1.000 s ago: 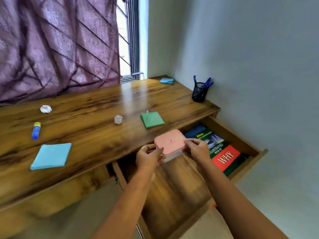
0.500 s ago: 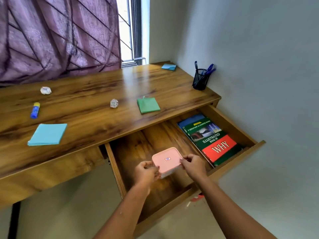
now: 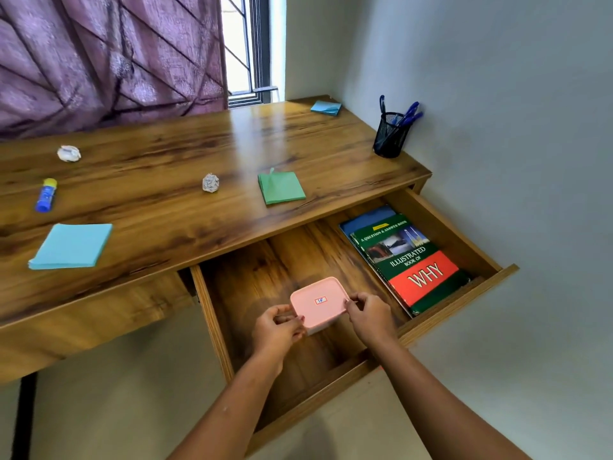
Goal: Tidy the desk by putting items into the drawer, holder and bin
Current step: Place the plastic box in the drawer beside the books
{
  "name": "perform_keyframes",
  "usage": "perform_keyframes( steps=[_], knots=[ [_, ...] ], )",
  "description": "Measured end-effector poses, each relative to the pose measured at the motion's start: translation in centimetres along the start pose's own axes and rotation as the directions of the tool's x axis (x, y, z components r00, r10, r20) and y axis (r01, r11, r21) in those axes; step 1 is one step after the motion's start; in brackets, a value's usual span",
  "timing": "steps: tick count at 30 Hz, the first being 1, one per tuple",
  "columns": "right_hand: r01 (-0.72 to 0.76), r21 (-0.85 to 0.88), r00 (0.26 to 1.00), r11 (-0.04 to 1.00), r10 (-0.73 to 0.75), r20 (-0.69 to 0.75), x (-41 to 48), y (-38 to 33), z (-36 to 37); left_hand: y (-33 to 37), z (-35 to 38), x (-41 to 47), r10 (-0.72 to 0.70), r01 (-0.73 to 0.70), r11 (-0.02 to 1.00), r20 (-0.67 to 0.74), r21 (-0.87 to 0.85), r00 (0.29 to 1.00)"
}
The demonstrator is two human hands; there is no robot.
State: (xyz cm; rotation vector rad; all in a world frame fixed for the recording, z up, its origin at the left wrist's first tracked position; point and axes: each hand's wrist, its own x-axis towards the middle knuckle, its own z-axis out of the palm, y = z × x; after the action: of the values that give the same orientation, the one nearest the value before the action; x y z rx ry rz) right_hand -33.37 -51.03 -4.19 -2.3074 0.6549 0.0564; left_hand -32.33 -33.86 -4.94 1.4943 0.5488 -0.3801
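Left grip (image 3: 277, 328), right grip (image 3: 370, 318) holding box (image 3: 320, 302), desk (image 3: 166, 154)

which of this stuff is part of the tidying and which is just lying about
Job: pink box, held by left hand and right hand in the drawer; glue stick; left paper ball; middle paper ball; big blue pad; green pad; far blue pad; holder.
Lying about: books, curtain, window.

Pink box (image 3: 319, 302) (lidded) in open drawer (image 3: 285, 260)
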Motion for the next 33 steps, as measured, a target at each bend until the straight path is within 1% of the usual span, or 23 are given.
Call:
perform_keyframes(
  steps=[3,6,8,10,12,13,15,16,17,19,20,21,22,24,25,27,29,31,33],
  knots=[
    [0.039,-0.060,0.999,0.997,-0.039,-0.010,-0.2,-0.2,-0.1,-0.1,0.1,-0.2,0.012,-0.011,1.000,-0.025,0.020,1.000],
    [0.063,-0.067,0.998,0.996,-0.063,0.003,-0.5,-0.2,-0.4,-0.1,0.6,-0.6,0.048,-0.044,0.998,-0.082,0.055,0.995],
    [0.078,-0.090,0.997,0.993,-0.079,0.000,-0.9,-0.3,-0.4,-0.2,1.0,-0.8,0.072,-0.062,0.995,-0.133,0.076,0.989],
    [0.123,-0.113,0.992,0.986,-0.126,-0.016,-1.2,-0.2,-0.4,-0.5,1.8,-1.0,0.096,-0.074,0.992,-0.222,0.104,0.970],
    [0.225,-0.122,0.973,0.967,-0.230,-0.025,-1.5,0.4,-1.0,-0.9,2.8,-1.8,0.118,-0.080,0.988,-0.321,0.131,0.940],
    [0.301,-0.165,0.950,0.939,-0.310,-0.028,-1.7,1.0,-1.4,-1.2,3.3,-2.2,0.121,-0.074,0.987,-0.352,0.144,0.928],
    [0.471,-0.323,0.868,0.821,-0.496,0.005,-2.0,3.0,-2.4,-2.0,4.6,-3.5,0.128,-0.049,0.978,-0.392,0.204,0.911],
    [0.540,-0.388,0.815,0.747,-0.579,0.021,-2.0,4.3,-2.9,-2.5,5.1,-4.2,0.168,-0.057,0.960,-0.400,0.275,0.901],
    [0.596,-0.432,0.759,0.677,-0.650,0.028,-2.0,5.5,-3.4,-2.9,5.6,-4.9,0.239,-0.084,0.925,-0.399,0.370,0.885],
    [0.685,-0.463,0.655,0.563,-0.754,0.051,-1.9,7.4,-4.4,-3.6,6.4,-6.4,0.425,-0.163,0.812,-0.375,0.560,0.824],
    [0.719,-0.461,0.615,0.520,-0.784,0.076,-1.8,8.1,-5.0,-4.0,6.7,-7.1,0.496,-0.181,0.744,-0.349,0.643,0.795],
    [0.746,-0.454,0.589,0.488,-0.801,0.107,-1.6,8.8,-5.6,-4.4,7.0,-7.8,0.544,-0.178,0.664,-0.305,0.726,0.782],
    [0.760,-0.445,0.587,0.474,-0.795,0.156,-1.5,9.2,-6.2,-5.0,7.3,-8.5,0.573,-0.166,0.563,-0.237,0.810,0.784],
    [0.762,-0.439,0.625,0.476,-0.719,0.304,-1.0,10.0,-7.6,-6.2,7.7,-9.7,0.572,-0.147,0.356,-0.090,0.923,0.815],
    [0.762,-0.452,0.632,0.465,-0.684,0.363,-0.7,10.4,-8.2,-6.6,7.8,-10.3,0.553,-0.140,0.295,-0.049,0.945,0.832],
    [0.756,-0.480,0.645,0.445,-0.634,0.427,-0.1,10.9,-9.4,-7.1,7.7,-11.2,0.502,-0.123,0.257,-0.024,0.958,0.864],
    [0.741,-0.495,0.666,0.454,-0.592,0.454,0.4,11.2,-10.4,-7.3,7.4,-11.9,0.456,-0.106,0.237,-0.015,0.966,0.890],
    [0.729,-0.495,0.682,0.472,-0.563,0.467,0.7,11.4,-11.2,-7.7,7.2,-12.5,0.439,-0.087,0.218,-0.018,0.972,0.898],
    [0.723,-0.489,0.690,0.488,-0.544,0.478,1.0,11.6,-11.4,-8.0,6.9,-12.9,0.432,-0.078,0.228,-0.029,0.971,0.901]
  ],
)
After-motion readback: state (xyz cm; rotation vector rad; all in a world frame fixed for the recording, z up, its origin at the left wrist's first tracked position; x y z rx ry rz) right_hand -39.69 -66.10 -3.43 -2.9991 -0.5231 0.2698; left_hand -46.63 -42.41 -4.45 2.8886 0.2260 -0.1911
